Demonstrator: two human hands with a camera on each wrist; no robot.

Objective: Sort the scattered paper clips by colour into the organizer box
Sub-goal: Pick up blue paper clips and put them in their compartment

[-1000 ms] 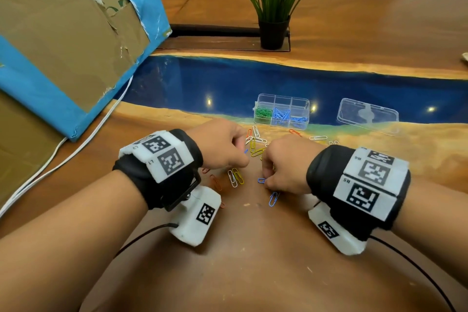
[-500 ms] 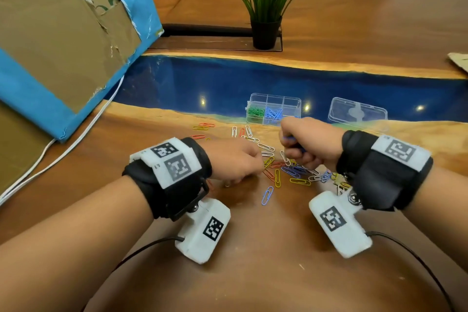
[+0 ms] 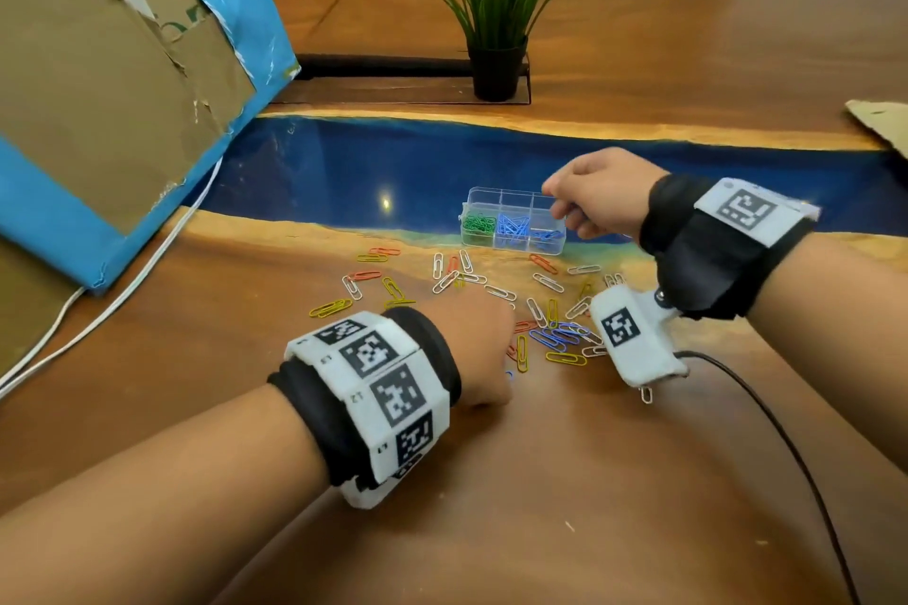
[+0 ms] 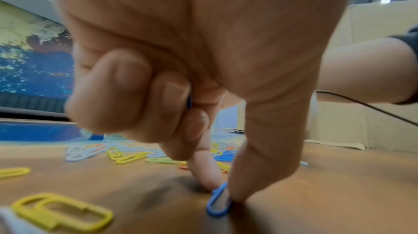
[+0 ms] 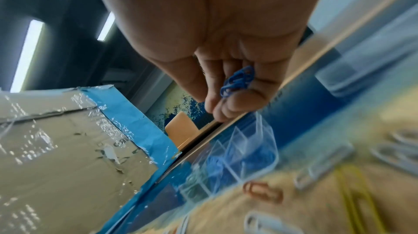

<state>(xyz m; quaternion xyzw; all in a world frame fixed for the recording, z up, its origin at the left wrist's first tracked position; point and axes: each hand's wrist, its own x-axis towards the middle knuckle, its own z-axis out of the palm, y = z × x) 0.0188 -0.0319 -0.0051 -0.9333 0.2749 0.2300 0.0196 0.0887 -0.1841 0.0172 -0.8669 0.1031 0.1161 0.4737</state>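
A clear organizer box (image 3: 511,198) (image 5: 260,130) sits on the blue resin strip, with green clips (image 3: 477,224) in its left cell and blue clips (image 3: 521,226) beside them. My right hand (image 3: 597,194) hovers at the box's right end, its curled fingers holding a bunch of blue clips (image 5: 237,81). My left hand (image 3: 484,349) is down on the wood; its thumb and forefinger pinch a blue clip (image 4: 218,202) against the table, and its other fingers are curled, with a bit of blue showing under them. Mixed clips (image 3: 550,310) lie scattered between my hands.
A taped cardboard box (image 3: 113,79) leans at the left with a white cable (image 3: 123,295) under it. A potted plant (image 3: 496,10) stands behind the resin strip. A black cable (image 3: 786,447) trails from my right wrist. Yellow clips (image 4: 61,211) lie near my left hand.
My right hand has lifted off the pile and moved away to the organizer box with blue clips in it. My left hand stayed low over the clips near me.
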